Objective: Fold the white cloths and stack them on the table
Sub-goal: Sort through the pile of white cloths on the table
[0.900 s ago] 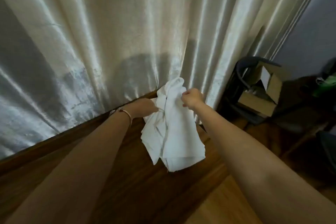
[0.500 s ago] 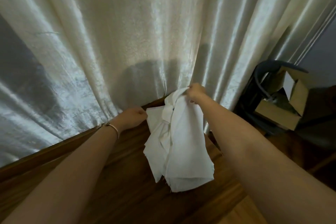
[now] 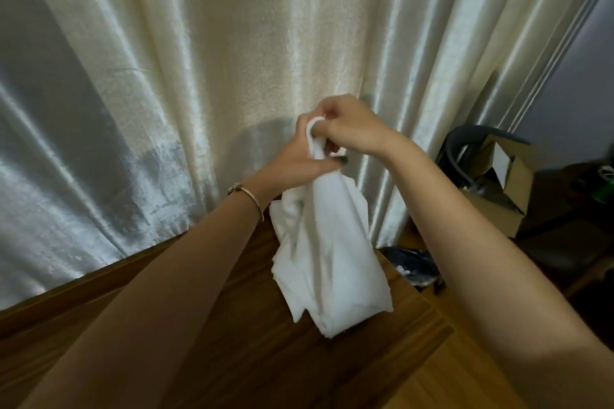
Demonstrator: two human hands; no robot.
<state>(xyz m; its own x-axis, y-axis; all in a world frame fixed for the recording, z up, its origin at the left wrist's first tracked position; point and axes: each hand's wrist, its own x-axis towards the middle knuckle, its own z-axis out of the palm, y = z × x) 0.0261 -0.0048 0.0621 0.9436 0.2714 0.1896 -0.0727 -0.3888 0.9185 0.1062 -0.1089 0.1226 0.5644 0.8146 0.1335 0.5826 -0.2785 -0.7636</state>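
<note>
In the head view, both bare hands meet just above the middle of the frame, in front of a shiny cream satin curtain point(image 3: 232, 43) that fills the upper and left parts of the picture. The left hand point(image 3: 295, 159), coming up from the lower left with a thin gold-coloured bangle point(image 3: 249, 196) on its wrist, is clenched around the gathered top of a crumpled white cloth point(image 3: 329, 259). The right hand point(image 3: 349, 126), reaching in from the lower right, sits just above and touching the left, its fingers pinching a small loop of the same cloth at the top edge. The cloth hangs down from the two hands in loose bunched folds, its lower end at the centre of the frame over a dark brown wooden table point(image 3: 232, 342) that spans the bottom; whether the hem touches the wood cannot be told. At the right edge, beyond the table's corner, an open brown cardboard box point(image 3: 508, 183) rests on a dark chair point(image 3: 455, 149), both well apart from the cloth.
</note>
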